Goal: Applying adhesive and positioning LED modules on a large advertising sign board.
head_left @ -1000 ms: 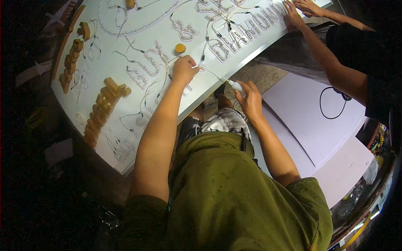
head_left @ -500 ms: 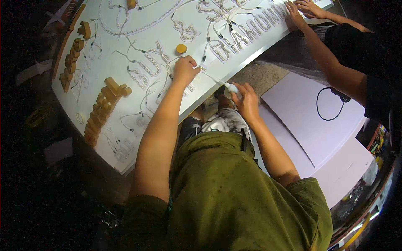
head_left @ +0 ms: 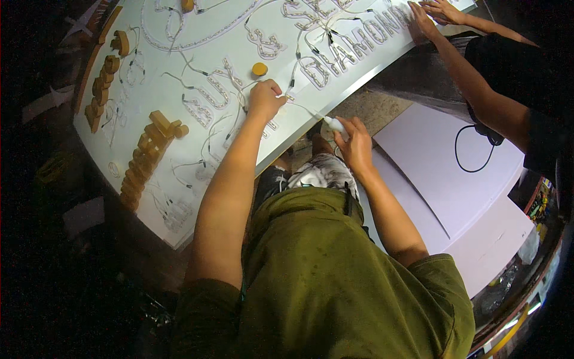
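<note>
My left hand (head_left: pixel 266 100) rests over the white board, thumb and fingertips pinched on a small LED piece (head_left: pixel 290 97) near the board's front edge. My right hand (head_left: pixel 355 143) grips a white-bodied tool (head_left: pixel 335 124) that narrows to a long thin tip. That tip points left, over the board's edge, close to the LED piece and the left fingertips; whether it touches cannot be made out. Just beyond the left hand stands a round yellow piece (head_left: pixel 259 69). Clear letter shapes lined with LED strips (head_left: pixel 204 99), trailing white wires, lie around the hand.
Rows of yellow block letters (head_left: pixel 143 161) line the board's left side. At the far right, a co-worker's hands (head_left: pixel 439 13) rest on the board (head_left: pixel 161 96). Large white sheets (head_left: pixel 442 173) lie low on my right, with a black cable (head_left: pixel 457 149) across them.
My right hand has shifted slightly to the right with the white tool. The left hand stays almost still, and the co-worker's arm has moved a little.
</note>
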